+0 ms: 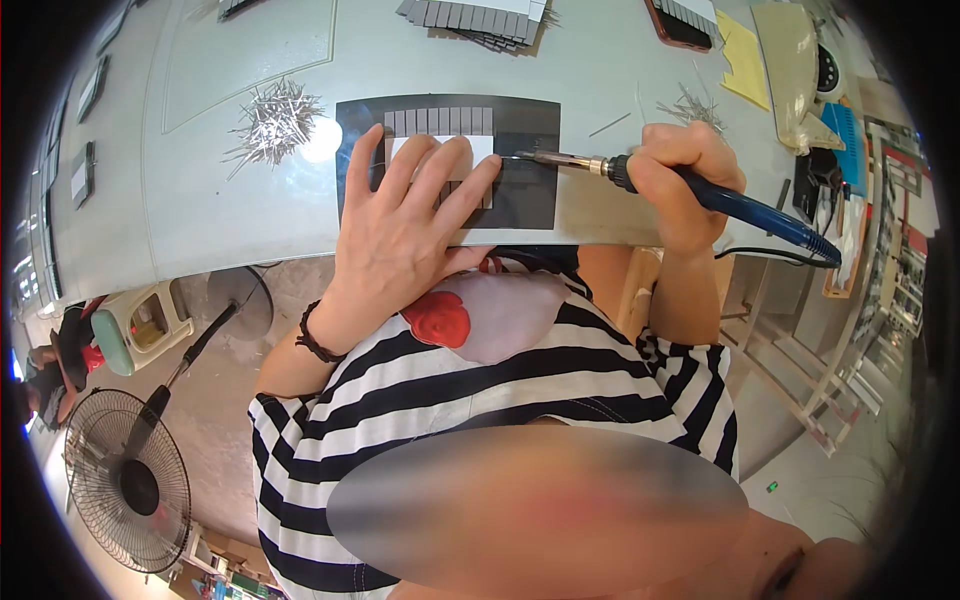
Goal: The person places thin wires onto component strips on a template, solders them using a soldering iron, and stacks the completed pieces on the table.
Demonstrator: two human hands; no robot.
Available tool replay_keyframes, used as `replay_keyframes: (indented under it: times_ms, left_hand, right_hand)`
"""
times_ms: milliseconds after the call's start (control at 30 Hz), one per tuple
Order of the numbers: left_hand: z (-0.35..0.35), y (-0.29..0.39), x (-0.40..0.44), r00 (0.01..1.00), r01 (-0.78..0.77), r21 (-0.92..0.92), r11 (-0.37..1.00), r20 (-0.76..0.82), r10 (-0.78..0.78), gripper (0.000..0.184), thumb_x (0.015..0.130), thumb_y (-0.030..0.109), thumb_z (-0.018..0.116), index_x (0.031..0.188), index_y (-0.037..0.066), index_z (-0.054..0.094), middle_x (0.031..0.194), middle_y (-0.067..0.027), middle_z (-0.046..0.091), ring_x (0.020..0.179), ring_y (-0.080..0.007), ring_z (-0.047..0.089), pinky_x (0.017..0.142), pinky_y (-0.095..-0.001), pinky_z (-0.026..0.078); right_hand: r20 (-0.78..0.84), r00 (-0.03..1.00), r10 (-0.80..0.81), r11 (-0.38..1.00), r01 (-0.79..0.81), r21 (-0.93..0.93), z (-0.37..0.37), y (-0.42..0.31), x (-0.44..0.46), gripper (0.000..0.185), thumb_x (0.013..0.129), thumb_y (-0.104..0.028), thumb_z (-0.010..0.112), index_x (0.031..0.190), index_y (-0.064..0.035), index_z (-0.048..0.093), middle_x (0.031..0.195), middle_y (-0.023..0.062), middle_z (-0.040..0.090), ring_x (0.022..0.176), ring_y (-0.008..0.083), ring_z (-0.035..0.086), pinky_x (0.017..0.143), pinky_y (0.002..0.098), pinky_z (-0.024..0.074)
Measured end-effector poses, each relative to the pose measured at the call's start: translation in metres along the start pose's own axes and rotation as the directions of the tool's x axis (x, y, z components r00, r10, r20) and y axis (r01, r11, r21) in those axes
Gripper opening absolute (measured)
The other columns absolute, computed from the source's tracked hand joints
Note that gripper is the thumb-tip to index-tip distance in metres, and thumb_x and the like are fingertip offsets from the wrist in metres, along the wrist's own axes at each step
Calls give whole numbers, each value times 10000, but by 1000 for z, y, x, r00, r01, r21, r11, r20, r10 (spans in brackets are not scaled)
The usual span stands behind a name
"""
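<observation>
L hand (395,220) lies palm-down, fingers spread wide, fingertips on a flat rectangular panel (455,121) w/ a smooth white middle & rows of narrow grey strips along its far & near edges; it's pressing, not gripping. Panel sits on a dark, smooth rectangular mat (528,210), approx. centred in front of the person, on a pale, glossy table (240,215). R hand (682,205) is closed, fingers curled round the soldering iron (750,208): dark blue plastic handle, ribbed collar, slim metal barrel. Its tip points L, near the L index fingertip at the panel's R edge; can't tell if tip touches. Big pin pile (275,122), thin, straight, shiny metal bits in a spiky tangle, lies L of the mat, beside a round white glare spot. Smaller pin pile (690,108) is just beyond R hand, w/ a single pin (609,124) lying between it & the mat. Far edge of view: stack (475,20) of similar strip-edged panels, phone (680,28) w/ another such piece on top, & creased yellow paper (742,62). Dark braided bracelet (318,335) on L wrist; B&W striped shirt (500,400). Down L on the floor: round wire-cage fan (140,485).
</observation>
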State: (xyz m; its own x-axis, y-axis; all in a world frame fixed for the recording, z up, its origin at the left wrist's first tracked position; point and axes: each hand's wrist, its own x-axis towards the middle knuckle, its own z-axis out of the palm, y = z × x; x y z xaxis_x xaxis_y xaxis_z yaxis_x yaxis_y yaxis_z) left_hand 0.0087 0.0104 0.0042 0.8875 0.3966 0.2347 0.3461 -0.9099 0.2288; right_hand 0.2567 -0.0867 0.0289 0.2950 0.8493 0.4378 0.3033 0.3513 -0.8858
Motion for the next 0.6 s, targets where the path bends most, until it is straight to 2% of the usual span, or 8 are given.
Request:
replay_keyframes:
  times_ms: [233, 333, 467, 533, 567, 600]
  left_hand:
    - [1, -1, 0, 1000, -8, 17, 1000, -1, 8, 785, 662, 500, 797, 1356, 186, 606, 1304, -38, 567, 1216, -269, 524, 1148, -585, 292]
    - [0, -1, 0, 1000, -7, 8, 1000, 6, 7, 780, 669, 508, 791, 1348, 173, 604, 1307, -42, 568, 1218, -270, 525, 1148, -583, 291]
    - [1, -2, -1, 1000, 3, 19, 1000, -2, -3, 767, 691, 527, 773, 1345, 163, 603, 1313, -49, 565, 1225, -275, 524, 1147, -582, 290]
    - [0, -1, 0, 1000, -1, 11, 1000, 4, 1, 748, 718, 543, 748, 1340, 154, 602, 1317, -56, 563, 1228, -282, 525, 1140, -581, 296]
    - [-2, -2, -1, 999, 37, 39, 999, 1, -37, 748, 718, 543, 748, 1340, 154, 602, 1317, -56, 563, 1228, -282, 525, 1140, -581, 296]
    - [-4, -3, -2, 1000, 14, -8, 1000, -14, -14, 738, 729, 552, 739, 1336, 154, 603, 1322, -60, 559, 1229, -283, 525, 1133, -582, 302]
  right_hand:
    - [28, 999, -33, 997, 35, -67, 5, 2, -1, 110, 730, 35, 683, 688, -9, 591, 548, 8, 478, 466, 84, 408, 446, 266, 289]
    - [44, 998, -49, 998, 51, -40, 6, 3, 1, 97, 722, 36, 690, 716, -11, 606, 541, 10, 470, 456, 87, 412, 439, 268, 296]
    - [64, 998, 9, 1000, -8, -18, 1, 1, -5, 110, 720, 33, 703, 726, -11, 602, 585, 20, 509, 484, 93, 437, 454, 274, 315]
    - [-63, 995, -84, 981, 71, -181, -8, 8, -11, 121, 744, 37, 695, 778, -18, 594, 649, 48, 550, 538, 106, 443, 501, 274, 331]
    - [-145, 986, -79, 991, 61, -123, -7, 5, -11, 125, 763, 33, 675, 814, -22, 576, 674, 66, 554, 559, 113, 436, 523, 276, 330]
    - [-228, 972, -61, 997, 48, -64, -5, 0, -11, 131, 783, 29, 656, 851, -26, 558, 699, 85, 558, 580, 119, 430, 546, 278, 329]
